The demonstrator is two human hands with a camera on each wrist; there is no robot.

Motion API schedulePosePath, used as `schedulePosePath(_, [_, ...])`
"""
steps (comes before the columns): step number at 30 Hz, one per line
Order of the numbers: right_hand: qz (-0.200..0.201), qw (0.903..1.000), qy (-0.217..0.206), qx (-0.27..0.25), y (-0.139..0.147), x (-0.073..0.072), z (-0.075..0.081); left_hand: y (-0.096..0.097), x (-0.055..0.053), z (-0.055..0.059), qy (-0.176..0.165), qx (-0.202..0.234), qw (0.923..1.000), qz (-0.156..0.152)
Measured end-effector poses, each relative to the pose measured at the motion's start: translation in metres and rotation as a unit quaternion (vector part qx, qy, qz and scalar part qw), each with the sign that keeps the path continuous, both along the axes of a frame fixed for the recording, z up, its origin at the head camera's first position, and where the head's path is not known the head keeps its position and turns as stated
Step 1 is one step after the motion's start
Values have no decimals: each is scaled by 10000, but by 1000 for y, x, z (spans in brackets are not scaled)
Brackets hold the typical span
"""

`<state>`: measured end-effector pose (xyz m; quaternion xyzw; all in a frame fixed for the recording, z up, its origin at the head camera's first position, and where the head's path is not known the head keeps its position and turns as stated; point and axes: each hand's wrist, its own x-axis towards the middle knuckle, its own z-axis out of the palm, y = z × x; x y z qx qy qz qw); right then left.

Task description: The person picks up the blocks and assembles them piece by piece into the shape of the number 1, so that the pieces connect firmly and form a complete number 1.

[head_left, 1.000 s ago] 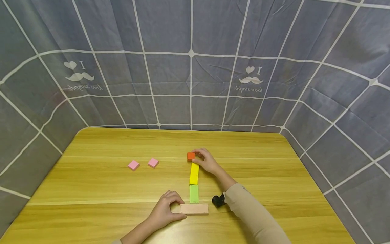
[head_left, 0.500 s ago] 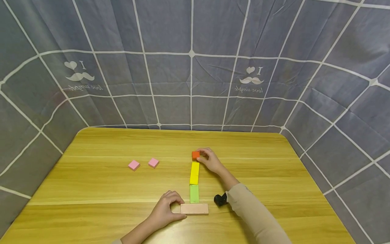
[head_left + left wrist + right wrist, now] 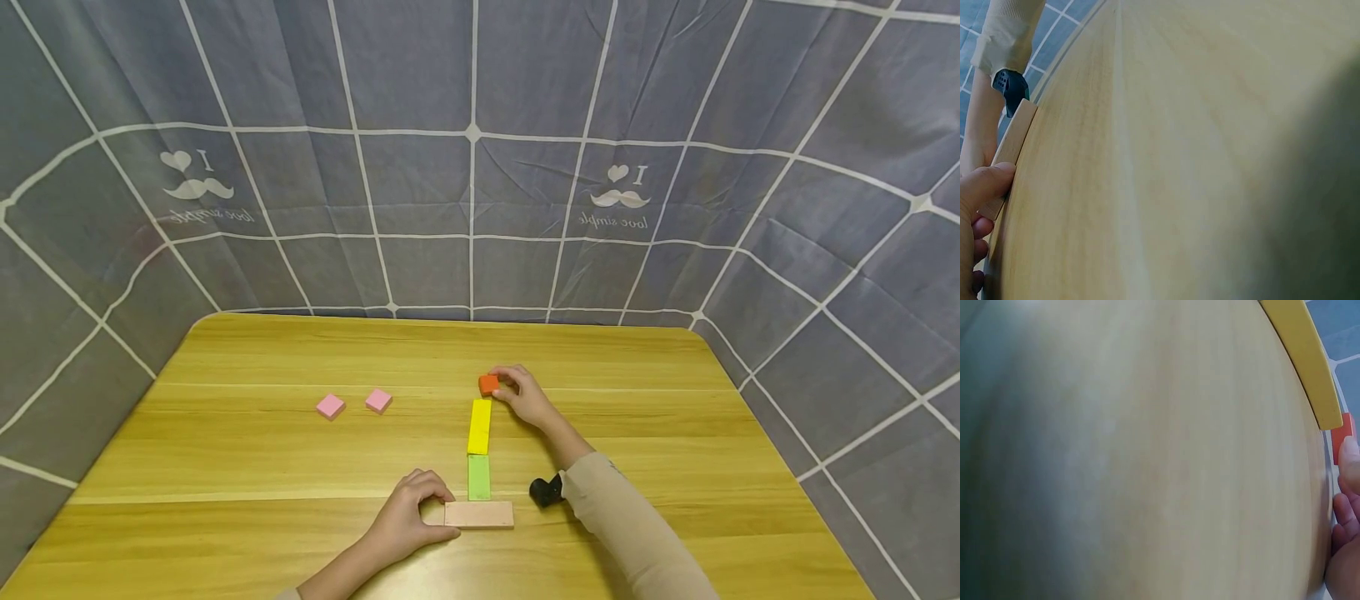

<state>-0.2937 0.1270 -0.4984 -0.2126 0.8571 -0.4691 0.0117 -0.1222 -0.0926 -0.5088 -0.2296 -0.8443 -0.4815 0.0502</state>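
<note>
At the front middle, my left hand [image 3: 405, 512] grips the left end of a plain wooden block [image 3: 482, 515] between thumb and fingers. In the left wrist view the thumb presses on that block [image 3: 1017, 134]. A light green block [image 3: 478, 477] lies behind it, then a yellow block [image 3: 480, 427], end to end in a slightly bent line. My right hand [image 3: 525, 402] pinches a small orange-red block [image 3: 488, 384] just beyond the yellow block's far end. In the right wrist view the thumb covers part of the red block [image 3: 1340, 445], close to the yellow block's end [image 3: 1316, 375].
Two pink square blocks [image 3: 331, 407] lie apart on the left of the wooden table [image 3: 225, 467]. A black device [image 3: 545, 492] shows at the right sleeve. A grey curtain with white lines [image 3: 420, 183] hangs round the table's back and sides.
My right hand has carried the orange-red block to the right, from left of the yellow block's far end to beyond it, and turned it slightly. The left hand and wooden block stay put.
</note>
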Motion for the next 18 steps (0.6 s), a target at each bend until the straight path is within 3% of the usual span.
schedulePosePath(18, [-41,9998,-27,218,-2,0,-3,0,0,-1,123,6,9999,-11])
